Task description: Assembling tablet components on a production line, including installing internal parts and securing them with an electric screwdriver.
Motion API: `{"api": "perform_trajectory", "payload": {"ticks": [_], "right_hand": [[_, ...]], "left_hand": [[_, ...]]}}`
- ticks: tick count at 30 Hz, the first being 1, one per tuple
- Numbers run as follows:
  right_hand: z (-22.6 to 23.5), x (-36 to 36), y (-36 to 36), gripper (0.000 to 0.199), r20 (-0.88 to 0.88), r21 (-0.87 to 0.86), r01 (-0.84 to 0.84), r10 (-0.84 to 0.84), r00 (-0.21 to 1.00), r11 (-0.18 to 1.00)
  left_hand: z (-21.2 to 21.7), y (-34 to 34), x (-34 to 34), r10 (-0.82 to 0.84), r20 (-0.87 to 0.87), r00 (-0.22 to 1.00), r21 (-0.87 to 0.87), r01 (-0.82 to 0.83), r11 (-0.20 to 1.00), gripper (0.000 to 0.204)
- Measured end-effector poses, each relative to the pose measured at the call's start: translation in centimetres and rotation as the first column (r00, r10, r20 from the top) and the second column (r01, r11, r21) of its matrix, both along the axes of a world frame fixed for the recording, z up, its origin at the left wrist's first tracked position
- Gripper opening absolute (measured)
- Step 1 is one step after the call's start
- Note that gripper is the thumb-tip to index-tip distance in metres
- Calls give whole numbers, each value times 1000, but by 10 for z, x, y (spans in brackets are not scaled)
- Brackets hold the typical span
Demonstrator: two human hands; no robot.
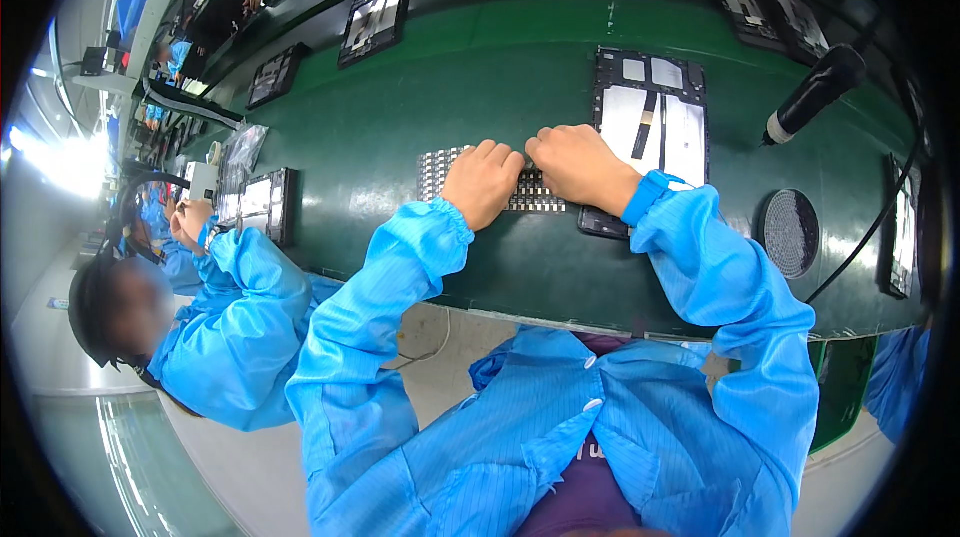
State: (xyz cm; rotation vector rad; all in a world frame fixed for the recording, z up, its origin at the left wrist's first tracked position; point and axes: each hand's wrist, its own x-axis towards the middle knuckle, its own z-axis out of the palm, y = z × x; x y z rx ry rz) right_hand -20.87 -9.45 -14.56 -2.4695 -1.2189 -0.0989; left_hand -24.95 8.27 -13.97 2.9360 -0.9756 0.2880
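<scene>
A flat sheet of small silvery and dark parts in rows (436,173) lies on the green bench under both hands. My left hand (485,182) is closed over the middle of this sheet, fingers curled down. Just to its right, my right hand (580,167) is closed too, its fingertips close to the left hand's at the sheet. What the fingertips pinch, if anything, is hidden. An opened tablet with white panels and a black frame (682,127) lies beyond and beside my right hand, partly covered by my right wrist.
A black electric screwdriver (820,92) hangs at the right, near a round dark dish (790,233) and a cable. More opened tablets (375,19) lie along the far side of the green bench (480,67). A co-worker in a blue smock (240,322) works at the left.
</scene>
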Motion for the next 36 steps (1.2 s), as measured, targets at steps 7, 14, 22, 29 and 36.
{"api": "perform_trajectory", "payload": {"ticks": [7, 14, 22, 29, 36], "right_hand": [[-11, 1, -7, 16, -50, 67, 51, -48, 998, 996], [33, -10, -55, 30, 110, 423, 77, -136, 985, 903], [53, -29, -149, 51, 213, 899, 168, -738, 640, 405], [52, 2, -168, 56, -186, 886, 435, -734, 653, 162], [36, 13, -183, 32, -554, 799, 601, -410, 724, -17]], "left_hand": [[-3, 5, 0, 50, -4, 999, -388, -48, 920, 13], [16, 48, -2, 352, -130, 927, -264, -374, 889, 18], [23, 39, -5, 173, -293, 940, -269, -255, 929, 29], [27, 13, 14, 209, -504, 838, -111, -302, 947, 39], [38, 13, 25, 228, -784, 577, -68, -445, 893, 30]]}}
